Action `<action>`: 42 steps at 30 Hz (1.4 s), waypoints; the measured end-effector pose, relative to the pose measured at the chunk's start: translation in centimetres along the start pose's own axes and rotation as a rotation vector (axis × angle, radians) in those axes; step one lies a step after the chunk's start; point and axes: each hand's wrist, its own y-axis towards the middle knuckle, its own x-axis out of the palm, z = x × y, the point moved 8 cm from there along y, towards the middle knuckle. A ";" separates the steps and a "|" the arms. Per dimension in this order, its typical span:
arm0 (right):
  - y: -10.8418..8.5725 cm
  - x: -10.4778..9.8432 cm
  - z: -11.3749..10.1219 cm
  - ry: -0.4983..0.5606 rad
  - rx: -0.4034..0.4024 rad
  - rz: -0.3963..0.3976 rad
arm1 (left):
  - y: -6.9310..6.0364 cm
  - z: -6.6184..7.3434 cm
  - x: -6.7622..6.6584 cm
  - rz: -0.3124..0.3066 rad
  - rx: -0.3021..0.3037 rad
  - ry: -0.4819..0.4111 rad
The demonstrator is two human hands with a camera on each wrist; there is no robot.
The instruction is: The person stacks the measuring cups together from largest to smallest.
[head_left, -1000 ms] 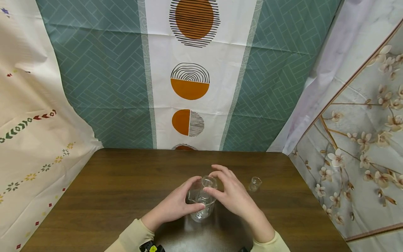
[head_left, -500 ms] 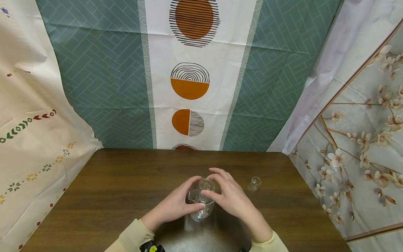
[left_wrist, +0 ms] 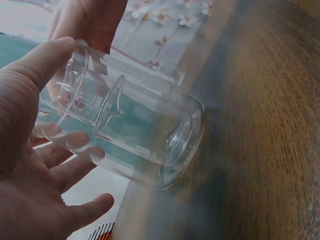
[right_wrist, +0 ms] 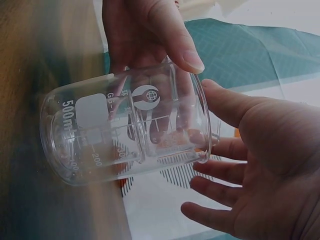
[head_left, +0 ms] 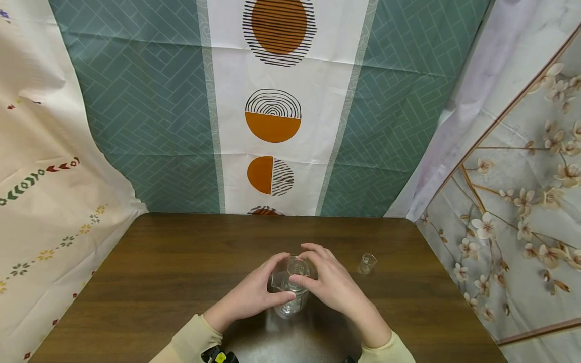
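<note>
Setting, head view: a dark brown wooden table (head_left: 181, 267), backed by a teal hanging (head_left: 150, 126) with a white central panel (head_left: 231, 121) bearing orange and black-lined discs. To the left, a cream cloth (head_left: 50, 237) with small coloured motifs; to the right, a pale cloth (head_left: 513, 237) printed with blossoms. At table centre, one large beaker (head_left: 287, 308), clear glass. Left hand (head_left: 254, 295): curved around the large beaker, thumb on the near side, fingers beyond. Right hand (head_left: 333, 283): thumb and fingers pinching a held beaker (head_left: 298, 265), smaller, at the large beaker's mouth. Apart, to the right of the right hand, one small beaker (head_left: 367, 263) on the table. Two pale yellow sleeves (head_left: 195, 335).

Left wrist view: the large beaker above the table, left thumb at its rim, fingertips seen through and beside the glass. Inside, a middle beaker (left_wrist: 145, 127), its rim partway up the outer wall; the held beaker is nearer the mouth.

Right wrist view: the large beaker, printed "500ml" with a white block (right_wrist: 91, 111) and a round emblem (right_wrist: 148, 97). The right hand's fingers lie about the held beaker's projecting rim; exact contact of each finger cannot be told.
</note>
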 end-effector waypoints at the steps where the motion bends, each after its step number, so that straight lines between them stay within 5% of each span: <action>1: 0.0 0.1 0.0 -0.001 -0.001 -0.003 | 0.0 0.0 0.0 0.000 -0.001 -0.002; 42: 1.1 0.8 -0.9 -0.160 -0.064 -0.121 | 0.0 0.0 0.1 -0.025 -0.002 -0.052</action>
